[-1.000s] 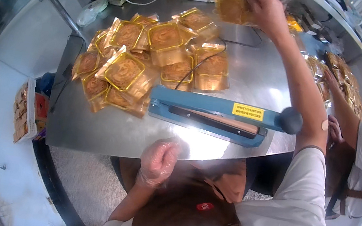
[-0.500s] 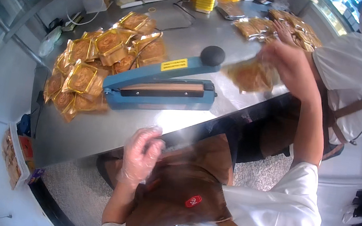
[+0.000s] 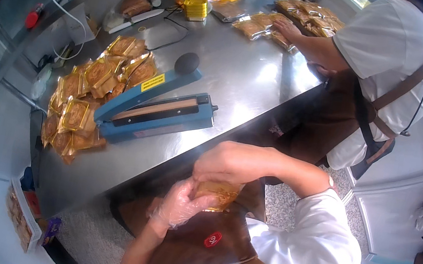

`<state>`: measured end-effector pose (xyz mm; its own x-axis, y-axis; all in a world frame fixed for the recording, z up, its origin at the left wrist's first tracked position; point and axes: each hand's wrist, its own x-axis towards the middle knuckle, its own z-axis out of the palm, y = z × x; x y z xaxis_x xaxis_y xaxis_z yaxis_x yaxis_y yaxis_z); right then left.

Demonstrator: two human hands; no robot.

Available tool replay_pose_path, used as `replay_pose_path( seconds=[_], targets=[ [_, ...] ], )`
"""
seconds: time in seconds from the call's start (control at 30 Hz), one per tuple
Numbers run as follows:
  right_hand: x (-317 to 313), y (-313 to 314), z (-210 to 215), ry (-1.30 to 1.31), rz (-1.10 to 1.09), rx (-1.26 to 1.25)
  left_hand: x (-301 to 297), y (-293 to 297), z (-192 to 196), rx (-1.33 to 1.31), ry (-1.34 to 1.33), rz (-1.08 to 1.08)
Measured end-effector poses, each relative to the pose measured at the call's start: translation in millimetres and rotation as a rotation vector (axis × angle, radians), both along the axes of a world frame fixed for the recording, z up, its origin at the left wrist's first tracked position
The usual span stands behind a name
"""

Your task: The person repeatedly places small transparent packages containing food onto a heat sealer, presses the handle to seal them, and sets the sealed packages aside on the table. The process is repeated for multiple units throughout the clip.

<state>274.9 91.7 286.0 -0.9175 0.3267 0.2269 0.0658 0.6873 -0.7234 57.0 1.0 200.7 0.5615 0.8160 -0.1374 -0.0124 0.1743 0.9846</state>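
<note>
In front of my brown apron, close to the table's near edge, I hold a clear plastic bag with a golden-brown pastry (image 3: 219, 194) in it. My left hand (image 3: 178, 205), in a transparent disposable glove, grips the bag's left side with the thumb across it. From above, my bare right hand (image 3: 226, 161) is closed on the bag's upper edge; its fingertips are partly hidden. Beyond my hands stands a blue bag sealer (image 3: 160, 118), its arm with a black knob (image 3: 186, 63) raised. A heap of bagged pastries in gold trays (image 3: 76, 114) lies left of the sealer.
At the right a co-worker's hand (image 3: 287, 30) rests on more bagged pastries (image 3: 310, 17). Gold trays (image 3: 195, 7) are stacked at the back, near a white-handled knife (image 3: 136, 20) and a black cable (image 3: 173, 43). The metal table's (image 3: 249, 105) front edge runs diagonally beyond my hands.
My right hand has brought the bagged pastry from the table right of the sealer back toward my apron. My left hand has closed on it too. The view has shifted.
</note>
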Motion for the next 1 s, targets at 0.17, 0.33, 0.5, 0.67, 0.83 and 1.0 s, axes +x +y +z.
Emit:
replay_pose_path(
  seconds=[0.17,0.33,0.5,0.67,0.83,1.0],
  targets=[
    [-2.5,0.6,-9.2,0.011,-0.212,-0.175,1.3,-10.3,-1.8,-0.178,-0.158,0.148],
    [17.9,-7.2,-45.1,0.255,-0.597,-0.474,-2.9,-15.3,-16.0,-0.177,-0.222,0.352],
    [21.1,-42.4,-92.6,0.361,-0.598,-0.876,-8.4,-9.9,-15.3,-0.197,-0.261,0.457],
    [1.6,-56.8,-96.0,0.225,-0.599,-0.860,-4.9,-9.7,-11.4,-0.215,-0.291,0.445],
    [-17.3,-54.3,-105.3,0.416,-0.684,-0.900,-4.8,-10.0,-25.0,-0.172,-0.227,0.428],
    [-19.2,-51.1,-101.1,0.398,-0.793,-0.885,-2.6,-9.3,-28.0,-0.159,-0.200,0.416]
  ],
)
